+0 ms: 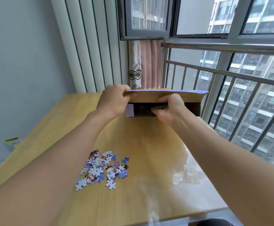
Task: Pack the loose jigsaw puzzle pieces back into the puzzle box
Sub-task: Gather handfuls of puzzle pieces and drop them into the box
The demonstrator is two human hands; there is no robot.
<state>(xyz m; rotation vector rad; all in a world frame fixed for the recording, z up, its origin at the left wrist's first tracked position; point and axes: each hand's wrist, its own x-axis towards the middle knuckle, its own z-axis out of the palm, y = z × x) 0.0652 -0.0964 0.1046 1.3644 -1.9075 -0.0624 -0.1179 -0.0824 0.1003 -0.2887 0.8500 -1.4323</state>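
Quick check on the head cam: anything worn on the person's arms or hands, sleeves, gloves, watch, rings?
Nothing worn that shows. Both forearms are bare right to the frame edge, with no sleeve in view. The left hand and right hand have no gloves, and both wrists are free of watch or band. No rings on the fingers that show.

Puzzle pieces (pixel 102 169) are blue, purple and white; the puzzle box (pixel 164 97) is brown cardboard with lilac edges; the worktop (pixel 141 144) is pale wood.

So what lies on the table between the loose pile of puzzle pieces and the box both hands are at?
Nothing: in the head view, the wooden table is bare between the puzzle pieces and the puzzle box; only the left forearm passes above it.
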